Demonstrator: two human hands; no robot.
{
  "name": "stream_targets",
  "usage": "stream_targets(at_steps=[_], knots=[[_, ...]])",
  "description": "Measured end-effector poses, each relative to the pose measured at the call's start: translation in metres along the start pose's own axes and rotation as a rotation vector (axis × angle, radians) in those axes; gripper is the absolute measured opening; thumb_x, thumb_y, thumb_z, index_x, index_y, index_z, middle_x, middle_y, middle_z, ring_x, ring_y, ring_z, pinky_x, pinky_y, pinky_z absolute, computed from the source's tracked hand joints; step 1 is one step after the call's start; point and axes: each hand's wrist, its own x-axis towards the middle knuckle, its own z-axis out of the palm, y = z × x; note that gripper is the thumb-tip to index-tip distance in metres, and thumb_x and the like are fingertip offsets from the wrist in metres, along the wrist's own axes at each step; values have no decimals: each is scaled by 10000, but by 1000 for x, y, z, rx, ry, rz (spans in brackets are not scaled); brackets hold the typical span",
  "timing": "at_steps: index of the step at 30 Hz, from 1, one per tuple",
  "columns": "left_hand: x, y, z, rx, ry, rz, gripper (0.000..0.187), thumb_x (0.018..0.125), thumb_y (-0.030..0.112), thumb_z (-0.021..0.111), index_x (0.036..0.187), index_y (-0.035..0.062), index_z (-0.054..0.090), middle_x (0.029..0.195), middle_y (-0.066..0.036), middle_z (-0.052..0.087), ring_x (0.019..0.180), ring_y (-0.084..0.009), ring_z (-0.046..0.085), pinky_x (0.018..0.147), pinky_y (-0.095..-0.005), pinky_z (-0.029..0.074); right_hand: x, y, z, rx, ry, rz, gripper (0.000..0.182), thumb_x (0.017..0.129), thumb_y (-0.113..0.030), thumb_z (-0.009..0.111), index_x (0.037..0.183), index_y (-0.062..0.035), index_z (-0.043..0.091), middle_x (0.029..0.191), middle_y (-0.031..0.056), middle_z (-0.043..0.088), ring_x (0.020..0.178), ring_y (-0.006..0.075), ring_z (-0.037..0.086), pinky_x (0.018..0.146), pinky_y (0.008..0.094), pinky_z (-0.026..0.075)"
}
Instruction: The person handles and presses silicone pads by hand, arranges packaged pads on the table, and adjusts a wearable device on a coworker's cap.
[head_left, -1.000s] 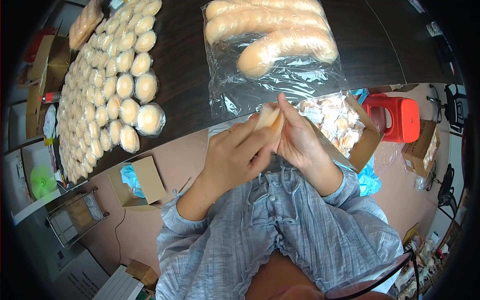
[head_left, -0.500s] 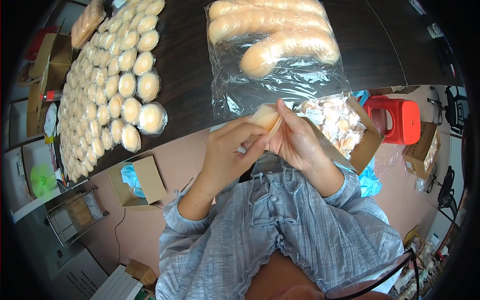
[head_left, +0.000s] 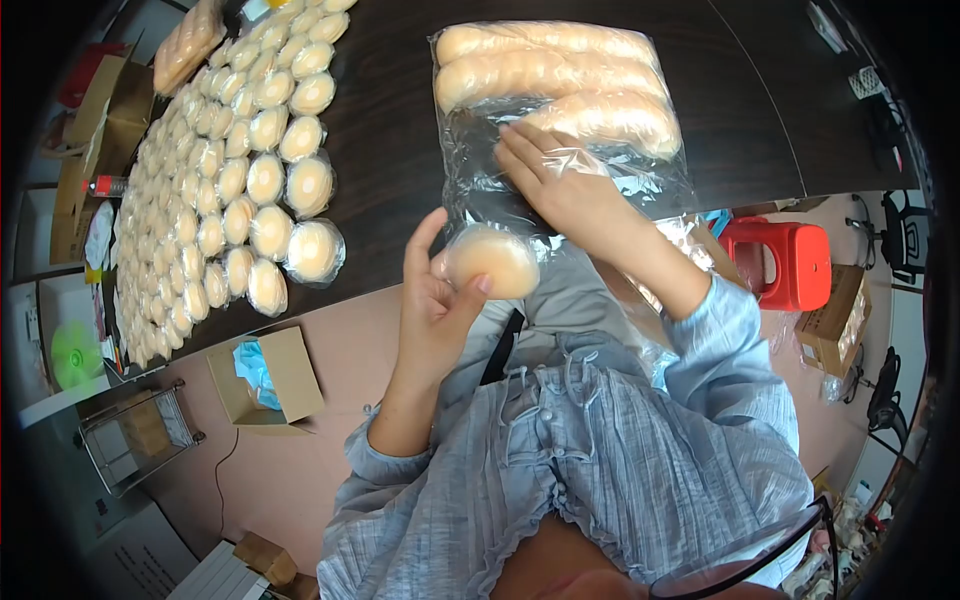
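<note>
My left hand (head_left: 430, 318) grips a round peach-coloured pad (head_left: 497, 262) just in front of the table edge, thumb on its face and fingers behind it. Over the clear plastic bag (head_left: 468, 190) is my right hand (head_left: 578, 200), its fingers stretched out flat beside the near end of a shortened row of stacked pads (head_left: 630, 118). Two longer rows of stacked pads (head_left: 550, 45) lie behind that one in the same bag.
Many individually wrapped pads (head_left: 265, 178) cover the left of the dark table (head_left: 385, 130). A pad bundle (head_left: 188, 45) lies at the back left. Below stand an open carton (head_left: 300, 375) with blue plastic and a red stool (head_left: 800, 265); another carton is partly hidden by my right arm.
My hands have parted. The right one has moved forward onto the bag; the left now shows the pad's round face. The bag appears slightly farther away in view.
</note>
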Motion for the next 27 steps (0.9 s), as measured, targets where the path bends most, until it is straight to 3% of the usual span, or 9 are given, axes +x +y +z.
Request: stream_targets(at_steps=[4,10,14,15,19,21,22,24,27], knots=[[0,-11,-8,-141,-19,-39,506,827,-50,563,1284,-11,352,1110,-179,541,871,-172,580,724,-217,474,25,24,25,-198,-369,-117,361,804,-189,559,1118,-14,526,1053,125,571,1001,277,553,892,343,421],[-7,-14,-22,-161,-12,-77,516,834,-45,554,1293,-26,318,1148,-180,519,900,-168,571,739,-217,469,33,23,23,22,-75,-215,260,768,-110,536,1003,1,548,1027,160,569,980,300,555,855,373,437],[-8,-19,-22,-276,65,-4,481,844,-30,555,1277,-32,346,1150,-184,522,925,-166,565,764,-220,465,10,14,8,622,29,70,265,794,-68,481,1042,13,534,1034,172,565,1000,305,553,882,382,437],[-8,-18,-20,-280,65,-3,481,844,-30,555,1277,-32,346,1150,-184,522,925,-166,565,764,-220,465,5,8,5,620,26,69,265,794,-68,481,1042,13,534,1034,172,565,1000,305,553,882,382,437],[-8,-10,-7,91,213,297,373,843,-12,568,1190,-24,430,1150,-179,534,945,-196,575,798,-253,466,-15,-32,-2,2270,223,949,345,842,-130,426,1144,27,487,1118,174,545,1018,275,554,911,368,431],[-2,-8,-5,693,197,564,341,821,-1,582,1141,-12,464,1165,-167,535,971,-244,587,823,-310,471,-22,-47,-5,2374,212,960,363,848,-144,425,1162,30,476,1132,180,540,1027,274,551,915,371,428],[6,-10,-4,700,194,560,341,821,-1,582,1141,-12,464,1165,-167,535,971,-244,587,823,-310,471,-25,-54,-6,2472,200,965,381,853,-158,423,1180,34,464,1147,187,534,1036,274,548,920,373,424],[21,-15,0,1060,-88,945,338,791,25,594,1113,-2,496,1181,-161,528,1014,-287,580,843,-355,470,-29,-61,-10,2659,177,964,419,864,-186,421,1215,41,440,1175,200,523,1055,273,541,929,379,417],[21,-23,4,1083,-111,937,354,776,34,596,1117,-3,507,1166,-152,543,1004,-287,585,845,-362,470,-35,-63,-12,2753,211,983,401,882,-189,406,1215,28,457,1174,184,534,1045,259,544,934,371,411]])
